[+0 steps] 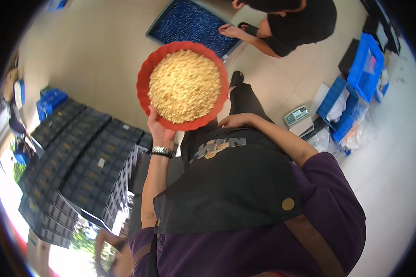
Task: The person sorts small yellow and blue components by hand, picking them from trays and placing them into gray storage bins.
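My left hand is closed on the near edge of a round red bowl with a scalloped rim. Its thumb lies over the rim, while the other fingers are hidden beneath. Small pale yellow pieces heap up inside; their exact kind cannot be made out. Against the dark apron, near my thigh, lies my right hand. Its fingers stretch to the left and appear to hold nothing, though the tips are partly hard to see.
Beyond the bowl, a crouching person reaches over a tray of small blue pieces. Stacked dark crates stand at left. A scale and blue bins holding plastic bags sit on the floor at right.
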`<state>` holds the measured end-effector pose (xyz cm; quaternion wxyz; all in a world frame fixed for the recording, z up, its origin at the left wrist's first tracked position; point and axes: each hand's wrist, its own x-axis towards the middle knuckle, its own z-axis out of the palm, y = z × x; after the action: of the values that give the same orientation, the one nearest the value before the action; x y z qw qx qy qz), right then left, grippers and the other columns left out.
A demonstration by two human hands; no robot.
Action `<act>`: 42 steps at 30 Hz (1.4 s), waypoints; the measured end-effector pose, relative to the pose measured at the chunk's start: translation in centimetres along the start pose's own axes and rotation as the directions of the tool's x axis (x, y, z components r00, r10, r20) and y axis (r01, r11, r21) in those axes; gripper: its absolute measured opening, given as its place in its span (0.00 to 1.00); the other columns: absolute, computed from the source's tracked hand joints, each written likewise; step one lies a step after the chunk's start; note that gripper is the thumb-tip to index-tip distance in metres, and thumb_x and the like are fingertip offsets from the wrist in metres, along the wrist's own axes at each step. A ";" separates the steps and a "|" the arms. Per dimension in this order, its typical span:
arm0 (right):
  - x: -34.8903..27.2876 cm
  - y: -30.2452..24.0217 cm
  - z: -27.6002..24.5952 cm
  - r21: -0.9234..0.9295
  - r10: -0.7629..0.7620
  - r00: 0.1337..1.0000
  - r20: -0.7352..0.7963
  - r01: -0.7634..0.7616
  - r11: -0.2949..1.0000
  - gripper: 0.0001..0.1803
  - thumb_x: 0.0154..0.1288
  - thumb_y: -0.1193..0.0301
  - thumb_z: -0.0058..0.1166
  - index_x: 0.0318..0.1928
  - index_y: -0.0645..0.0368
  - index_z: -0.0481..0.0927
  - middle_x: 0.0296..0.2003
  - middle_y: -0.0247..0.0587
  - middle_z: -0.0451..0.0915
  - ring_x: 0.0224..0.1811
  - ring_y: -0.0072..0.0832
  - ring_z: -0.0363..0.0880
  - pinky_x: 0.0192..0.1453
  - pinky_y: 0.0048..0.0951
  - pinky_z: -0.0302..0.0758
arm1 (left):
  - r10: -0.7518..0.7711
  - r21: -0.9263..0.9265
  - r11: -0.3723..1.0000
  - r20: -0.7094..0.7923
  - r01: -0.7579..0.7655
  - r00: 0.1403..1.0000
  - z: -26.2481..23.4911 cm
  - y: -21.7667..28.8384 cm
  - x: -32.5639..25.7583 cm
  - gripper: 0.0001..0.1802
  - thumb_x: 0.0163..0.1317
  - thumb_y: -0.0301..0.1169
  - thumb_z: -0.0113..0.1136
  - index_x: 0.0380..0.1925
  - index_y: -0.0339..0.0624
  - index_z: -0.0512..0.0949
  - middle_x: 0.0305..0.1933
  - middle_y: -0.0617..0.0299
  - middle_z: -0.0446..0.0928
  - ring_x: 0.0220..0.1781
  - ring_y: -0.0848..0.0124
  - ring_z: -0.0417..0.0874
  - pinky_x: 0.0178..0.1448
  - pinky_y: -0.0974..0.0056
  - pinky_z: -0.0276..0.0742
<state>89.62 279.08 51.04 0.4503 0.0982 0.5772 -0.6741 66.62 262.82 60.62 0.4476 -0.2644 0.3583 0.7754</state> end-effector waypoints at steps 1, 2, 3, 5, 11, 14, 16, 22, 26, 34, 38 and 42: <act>-1.6 -1.4 -0.9 -0.179 -0.040 0.990 -0.134 0.015 0.984 0.16 0.62 0.67 0.52 0.48 0.61 0.79 0.45 0.45 0.81 0.48 0.31 0.78 0.53 0.32 0.72 | 0.015 0.004 1.000 0.000 -0.015 1.000 0.4 -0.1 -0.1 0.29 0.68 0.45 0.49 0.63 0.39 0.63 0.66 0.52 0.65 0.66 0.53 0.67 0.68 0.47 0.63; -3.5 -3.2 -2.0 -0.355 -0.111 0.961 -0.252 0.014 0.935 0.14 0.61 0.68 0.52 0.46 0.61 0.80 0.43 0.45 0.82 0.46 0.30 0.78 0.52 0.32 0.72 | 0.034 0.007 0.999 -0.001 -0.034 0.999 1.0 -0.1 -0.5 0.29 0.68 0.45 0.49 0.63 0.39 0.62 0.66 0.52 0.65 0.66 0.54 0.67 0.68 0.48 0.63; -4.9 -5.5 -3.4 -0.363 0.100 0.894 -0.437 -0.277 0.890 0.12 0.59 0.71 0.51 0.40 0.61 0.82 0.37 0.43 0.82 0.41 0.29 0.80 0.48 0.31 0.74 | 0.040 -0.006 0.999 0.027 -0.040 0.999 0.9 0.1 -0.5 0.30 0.68 0.45 0.49 0.64 0.39 0.62 0.66 0.52 0.65 0.66 0.54 0.67 0.68 0.48 0.63; -8.0 -6.2 -5.1 -0.040 -0.037 0.435 -0.900 0.003 0.999 0.10 0.53 0.80 0.45 0.32 0.62 0.81 0.29 0.44 0.81 0.32 0.30 0.80 0.40 0.32 0.75 | 0.031 -0.042 0.999 0.026 -0.030 0.999 1.4 0.5 -0.7 0.29 0.69 0.46 0.47 0.63 0.39 0.62 0.66 0.52 0.65 0.66 0.55 0.67 0.68 0.49 0.64; -8.6 -21.2 -7.2 -0.797 -0.790 0.179 -0.587 0.043 0.602 0.08 0.59 0.74 0.50 0.39 0.60 0.78 0.36 0.44 0.78 0.41 0.37 0.76 0.47 0.37 0.72 | 0.008 -0.063 0.998 0.065 -0.004 0.998 3.4 0.4 -1.1 0.31 0.68 0.48 0.48 0.62 0.39 0.63 0.64 0.52 0.67 0.64 0.55 0.69 0.67 0.50 0.65; -5.6 -23.6 -5.3 -0.723 -0.671 0.269 -0.691 -0.246 0.646 0.18 0.60 0.61 0.55 0.47 0.59 0.76 0.42 0.44 0.77 0.45 0.42 0.72 0.50 0.39 0.70 | -0.008 -0.073 0.997 0.099 0.015 0.995 4.5 0.7 -1.4 0.30 0.68 0.48 0.48 0.62 0.39 0.63 0.64 0.52 0.68 0.64 0.56 0.70 0.67 0.50 0.66; -4.5 -24.0 -3.8 -0.724 -0.663 0.296 -0.688 -0.217 0.655 0.20 0.60 0.60 0.55 0.49 0.56 0.75 0.44 0.44 0.76 0.46 0.42 0.72 0.52 0.39 0.69 | -0.010 -0.073 0.997 0.094 0.017 0.996 5.2 0.8 -1.8 0.29 0.68 0.47 0.47 0.62 0.40 0.64 0.63 0.53 0.69 0.63 0.57 0.70 0.66 0.50 0.66; -3.0 -23.9 -0.2 -0.817 -0.715 0.407 -0.568 -0.174 0.550 0.20 0.56 0.58 0.58 0.49 0.46 0.78 0.50 0.39 0.74 0.53 0.40 0.69 0.54 0.43 0.65 | -0.031 -0.077 0.996 0.114 0.040 0.993 4.8 0.5 -1.2 0.28 0.69 0.48 0.45 0.62 0.41 0.64 0.62 0.54 0.69 0.63 0.57 0.71 0.67 0.51 0.66; -3.8 -22.7 0.6 -0.911 -0.787 0.473 -0.396 -0.096 0.401 0.14 0.53 0.62 0.57 0.42 0.47 0.81 0.53 0.33 0.73 0.56 0.39 0.67 0.57 0.41 0.63 | -0.040 -0.068 0.996 0.158 0.051 0.987 5.1 0.5 -1.4 0.32 0.69 0.50 0.45 0.64 0.41 0.60 0.64 0.51 0.67 0.64 0.55 0.69 0.67 0.50 0.65; -8.1 -20.9 -1.4 -0.926 -0.821 0.457 -0.342 -0.015 0.377 0.07 0.54 0.72 0.50 0.32 0.54 0.82 0.50 0.35 0.76 0.58 0.42 0.67 0.60 0.43 0.62 | 0.002 -0.077 0.997 0.045 0.002 0.999 5.4 0.6 -1.7 0.30 0.69 0.47 0.46 0.63 0.40 0.61 0.66 0.51 0.65 0.65 0.54 0.68 0.68 0.48 0.64; -8.8 -21.0 -2.5 -0.903 -0.822 0.392 -0.412 -0.060 0.425 0.07 0.52 0.74 0.51 0.31 0.56 0.82 0.50 0.38 0.76 0.57 0.41 0.68 0.59 0.44 0.63 | 0.002 -0.054 0.999 0.008 -0.001 1.000 5.2 0.5 -1.5 0.28 0.70 0.47 0.42 0.63 0.40 0.62 0.66 0.51 0.66 0.65 0.54 0.68 0.67 0.47 0.65; -6.9 -22.3 -2.0 -0.932 -0.829 0.486 -0.276 0.076 0.354 0.09 0.50 0.74 0.55 0.35 0.55 0.82 0.52 0.36 0.75 0.62 0.42 0.65 0.62 0.48 0.62 | -0.005 -0.076 0.997 0.053 0.009 0.999 4.4 0.4 -1.8 0.29 0.70 0.47 0.42 0.64 0.40 0.61 0.66 0.51 0.65 0.66 0.55 0.67 0.68 0.49 0.64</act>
<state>76.75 282.66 70.29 -0.0705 -0.0557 0.9449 -0.3147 66.75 265.25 64.70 0.4494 -0.2620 0.3156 0.7936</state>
